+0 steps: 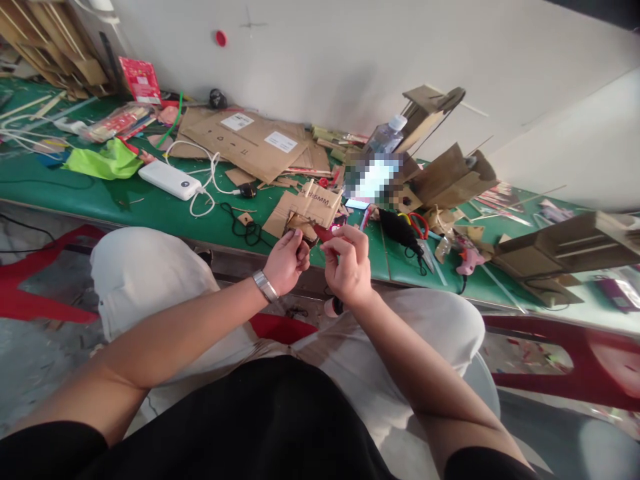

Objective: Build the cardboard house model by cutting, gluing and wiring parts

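Note:
My left hand (284, 264), with a metal watch band at the wrist, is closed on a small brown cardboard piece (303, 227). The piece is held above the table's front edge, its underside partly hidden by my fingers. Just to the right, my right hand (349, 267) is pinched, its curled fingertips near the cardboard piece. Something red shows by those fingertips, and I cannot make out what they hold. Behind both hands lies a printed cardboard sheet (316, 204) with short pale sticks on it.
On the green table (240, 232) are a white power bank (169, 180) with cable, flattened cardboard (240, 143), a lit phone screen (373, 181) and a plastic bottle (387, 139). To the right are scissors (424, 243), a pink glue gun (470, 259) and cardboard structures (575, 250).

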A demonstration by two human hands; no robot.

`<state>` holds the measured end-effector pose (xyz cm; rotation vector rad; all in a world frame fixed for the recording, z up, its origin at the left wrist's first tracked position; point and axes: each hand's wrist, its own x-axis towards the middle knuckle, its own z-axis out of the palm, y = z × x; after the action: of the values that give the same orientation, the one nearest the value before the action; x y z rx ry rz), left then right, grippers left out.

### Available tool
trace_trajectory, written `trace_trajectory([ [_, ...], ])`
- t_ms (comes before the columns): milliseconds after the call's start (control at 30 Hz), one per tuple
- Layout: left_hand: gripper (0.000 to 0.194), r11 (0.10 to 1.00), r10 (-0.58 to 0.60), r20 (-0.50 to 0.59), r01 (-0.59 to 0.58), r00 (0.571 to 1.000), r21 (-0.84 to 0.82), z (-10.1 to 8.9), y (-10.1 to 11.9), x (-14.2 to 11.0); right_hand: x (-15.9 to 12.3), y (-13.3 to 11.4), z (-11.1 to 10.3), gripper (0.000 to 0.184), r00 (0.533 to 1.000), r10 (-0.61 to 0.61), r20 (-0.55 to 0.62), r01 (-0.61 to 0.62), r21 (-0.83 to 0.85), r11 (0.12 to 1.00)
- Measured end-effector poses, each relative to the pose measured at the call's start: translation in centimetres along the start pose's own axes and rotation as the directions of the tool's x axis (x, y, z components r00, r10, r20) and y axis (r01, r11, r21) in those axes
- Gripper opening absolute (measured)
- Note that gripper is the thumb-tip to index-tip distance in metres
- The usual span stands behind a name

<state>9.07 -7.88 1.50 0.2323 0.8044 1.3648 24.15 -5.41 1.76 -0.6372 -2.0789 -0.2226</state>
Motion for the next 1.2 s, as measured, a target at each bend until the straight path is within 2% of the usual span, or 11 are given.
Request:
trace_trajectory([
  [167,0.045,1.000,0.002,-0.006,-0.002,1.000,0.010,0.2,-0.1,-0.1,0.2,-0.4,0.4,0.025,0.999,-0.041,0.034,0.041,-0.008,0.999],
  [400,0.041,1.000,-0.008,-0.034,0.008,0.999,0.003,0.7,0.0,0.1,0.3,-0.8,0.8,0.020,0.997,0.012,0.079,-0.005,-0.087,0.996],
  [567,0.039,1.000,-0.007,-0.054,0.006,0.999,-0.015,0.9,-0.1,0.1,0.1,-1.0,1.3,0.015,0.999,0.021,0.051,-0.015,-0.111,0.994],
  [800,0.041,0.999,-0.028,-0.049,0.027,0.998,-0.019,0.7,-0.2,0.5,0.2,-1.1,1.3,0.019,0.991,0.125,0.050,-0.121,-0.073,0.990],
  [1000,0.038,0.999,-0.022,-0.064,0.020,0.998,-0.031,0.9,-0.1,0.5,0.0,-1.1,1.6,0.016,0.997,0.055,0.049,-0.053,-0.047,0.997],
  [1200,0.041,0.999,-0.023,-0.071,0.022,0.997,-0.023,1.0,0.0,0.5,0.6,-0.6,1.5,0.016,0.995,0.101,0.000,-0.101,-0.023,0.995],
])
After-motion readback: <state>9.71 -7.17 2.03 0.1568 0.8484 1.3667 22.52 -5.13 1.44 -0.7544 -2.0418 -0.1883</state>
